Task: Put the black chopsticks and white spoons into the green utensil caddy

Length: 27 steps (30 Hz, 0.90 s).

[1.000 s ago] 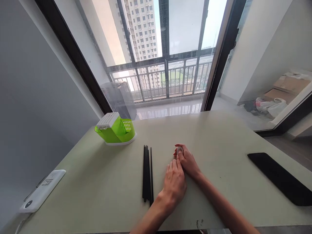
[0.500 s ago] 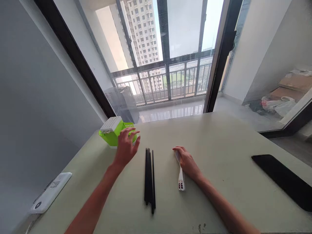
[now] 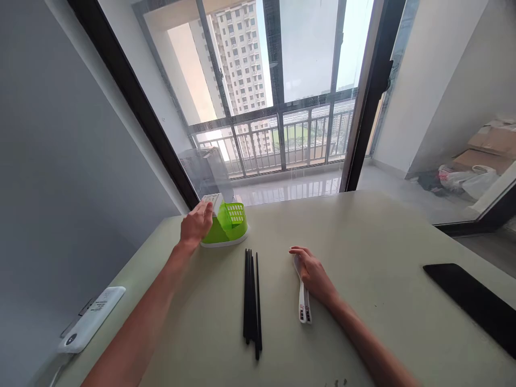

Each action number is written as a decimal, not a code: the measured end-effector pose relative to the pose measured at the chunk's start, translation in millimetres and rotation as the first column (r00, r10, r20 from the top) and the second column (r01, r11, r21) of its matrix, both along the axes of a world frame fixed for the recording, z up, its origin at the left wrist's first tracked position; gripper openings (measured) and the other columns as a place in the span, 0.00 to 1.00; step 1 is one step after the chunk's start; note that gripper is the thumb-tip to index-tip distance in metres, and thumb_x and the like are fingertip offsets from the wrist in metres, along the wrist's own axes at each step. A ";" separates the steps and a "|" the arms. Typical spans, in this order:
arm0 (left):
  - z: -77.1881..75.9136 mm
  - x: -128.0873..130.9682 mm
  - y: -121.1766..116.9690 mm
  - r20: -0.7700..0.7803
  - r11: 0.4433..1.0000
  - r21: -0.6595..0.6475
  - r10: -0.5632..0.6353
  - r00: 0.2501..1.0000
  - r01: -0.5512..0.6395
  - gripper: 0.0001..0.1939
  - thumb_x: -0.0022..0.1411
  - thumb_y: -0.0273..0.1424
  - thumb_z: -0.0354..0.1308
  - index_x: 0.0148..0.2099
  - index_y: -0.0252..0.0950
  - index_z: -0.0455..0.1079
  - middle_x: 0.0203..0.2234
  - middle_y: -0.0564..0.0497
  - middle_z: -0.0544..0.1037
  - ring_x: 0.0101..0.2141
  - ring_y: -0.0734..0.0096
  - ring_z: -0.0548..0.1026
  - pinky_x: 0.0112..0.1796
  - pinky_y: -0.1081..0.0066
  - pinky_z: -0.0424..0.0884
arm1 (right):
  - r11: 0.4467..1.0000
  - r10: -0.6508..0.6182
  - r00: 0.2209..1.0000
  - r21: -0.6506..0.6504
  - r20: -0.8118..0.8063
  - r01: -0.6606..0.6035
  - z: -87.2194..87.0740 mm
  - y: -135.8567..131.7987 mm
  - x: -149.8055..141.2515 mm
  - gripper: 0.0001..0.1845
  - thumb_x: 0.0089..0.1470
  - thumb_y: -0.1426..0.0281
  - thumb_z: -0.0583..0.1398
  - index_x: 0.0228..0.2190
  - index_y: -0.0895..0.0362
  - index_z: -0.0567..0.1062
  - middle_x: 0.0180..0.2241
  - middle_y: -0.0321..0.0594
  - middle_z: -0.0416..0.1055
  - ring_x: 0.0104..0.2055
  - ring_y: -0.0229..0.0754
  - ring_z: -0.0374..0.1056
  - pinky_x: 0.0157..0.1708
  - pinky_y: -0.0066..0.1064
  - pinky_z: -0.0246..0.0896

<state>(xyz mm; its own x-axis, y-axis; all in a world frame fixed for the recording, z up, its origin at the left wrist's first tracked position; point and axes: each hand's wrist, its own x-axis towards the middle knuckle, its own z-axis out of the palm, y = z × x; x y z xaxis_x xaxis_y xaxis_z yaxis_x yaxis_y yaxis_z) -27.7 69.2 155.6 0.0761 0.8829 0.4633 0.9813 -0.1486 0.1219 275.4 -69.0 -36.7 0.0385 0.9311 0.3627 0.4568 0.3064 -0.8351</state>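
On the pale table (image 3: 363, 258) by the window (image 3: 310, 48), my left hand (image 3: 195, 224) is at the white top of the green caddy (image 3: 226, 235); whether it grips, I can't tell. My right hand (image 3: 316, 274) is closed over the spoons (image 3: 302, 306), right of the chopsticks (image 3: 249, 306). The caddy's open basket shows only partly, so its contents are uncertain.

Over at the table, this person's left hand (image 3: 196, 221) and right hand (image 3: 313, 273) are both showing bare, the fingers looking slender. The left forearm (image 3: 149, 306) and right forearm (image 3: 363, 333) are showing bare too, looking slim and smooth, tapering toward narrow wrists. From here, the fingernails are looking too small for me to be making out clearly.
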 end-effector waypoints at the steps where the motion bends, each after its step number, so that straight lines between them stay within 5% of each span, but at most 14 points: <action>1: 1.6 16.3 -3.7 -0.007 0.998 -0.051 -0.030 1.000 0.029 0.30 0.75 0.46 0.36 0.64 0.40 0.70 0.66 0.46 0.68 0.59 0.47 0.73 0.55 0.54 0.71 | 1.000 -0.002 1.000 0.004 0.000 0.002 0.1 -0.3 0.1 0.23 0.59 0.79 0.48 0.49 0.55 0.73 0.58 0.44 0.69 0.60 0.42 0.67 0.62 0.39 0.60; 7: 1.3 116.1 -20.6 -0.119 0.945 -0.163 -0.306 0.945 0.285 0.35 0.74 0.52 0.32 0.68 0.41 0.66 0.68 0.42 0.63 0.57 0.45 0.75 0.54 0.50 0.72 | 1.000 -0.014 1.000 0.022 0.001 0.014 1.6 -2.2 1.6 0.19 0.65 0.71 0.48 0.50 0.56 0.73 0.57 0.46 0.70 0.60 0.44 0.68 0.61 0.40 0.60; 12: -1.3 150.1 -29.1 -0.137 0.900 -0.167 -0.425 0.895 0.402 0.34 0.74 0.52 0.31 0.68 0.43 0.64 0.68 0.43 0.65 0.55 0.48 0.77 0.51 0.53 0.75 | 1.000 -0.012 1.000 0.027 -0.019 0.013 4.9 -5.1 2.2 0.18 0.65 0.68 0.50 0.50 0.55 0.74 0.56 0.46 0.72 0.59 0.45 0.69 0.61 0.40 0.61; 15: -2.7 147.3 -34.2 -0.122 0.883 -0.118 -0.467 0.876 0.455 0.32 0.75 0.51 0.33 0.67 0.45 0.65 0.66 0.44 0.68 0.53 0.50 0.78 0.49 0.55 0.75 | 0.999 -0.028 0.998 0.030 -0.048 0.029 8.6 -7.2 2.0 0.17 0.64 0.66 0.52 0.49 0.54 0.75 0.56 0.45 0.72 0.58 0.45 0.69 0.61 0.41 0.61; 17: -8.2 138.9 -37.5 -0.100 0.863 0.025 -0.501 0.860 0.505 0.28 0.76 0.46 0.36 0.67 0.43 0.63 0.65 0.43 0.69 0.55 0.52 0.75 0.52 0.55 0.72 | 0.998 -0.058 0.996 0.026 -0.073 0.061 11.0 -8.8 2.4 0.17 0.64 0.65 0.53 0.50 0.54 0.74 0.56 0.45 0.73 0.58 0.46 0.69 0.61 0.42 0.61; 22: -53.9 99.0 -36.8 0.180 0.830 0.364 -0.508 0.842 0.423 0.19 0.74 0.35 0.46 0.63 0.37 0.62 0.54 0.40 0.72 0.46 0.62 0.75 0.51 0.58 0.69 | 0.974 -0.225 0.962 -0.040 -0.153 0.221 11.4 -13.5 7.2 0.18 0.64 0.61 0.53 0.50 0.55 0.74 0.52 0.47 0.74 0.54 0.48 0.70 0.56 0.42 0.63; 24: -80.9 75.8 -32.4 0.337 0.873 0.331 -0.465 0.819 0.360 0.16 0.71 0.34 0.49 0.58 0.37 0.64 0.46 0.43 0.74 0.39 0.65 0.75 0.46 0.61 0.72 | 0.952 -0.306 0.934 -0.085 -0.186 0.295 9.4 -15.0 10.0 0.19 0.64 0.59 0.53 0.49 0.56 0.74 0.50 0.48 0.74 0.50 0.48 0.72 0.53 0.42 0.65; 27: -115.6 36.5 -26.1 0.501 0.929 0.073 -0.348 0.792 0.362 0.14 0.67 0.33 0.50 0.52 0.37 0.68 0.37 0.48 0.76 0.35 0.66 0.74 0.37 0.67 0.72 | 0.916 -0.399 0.888 -0.147 -0.227 0.374 6.7 -16.2 13.6 0.20 0.63 0.57 0.54 0.46 0.57 0.73 0.48 0.49 0.75 0.47 0.48 0.73 0.50 0.41 0.67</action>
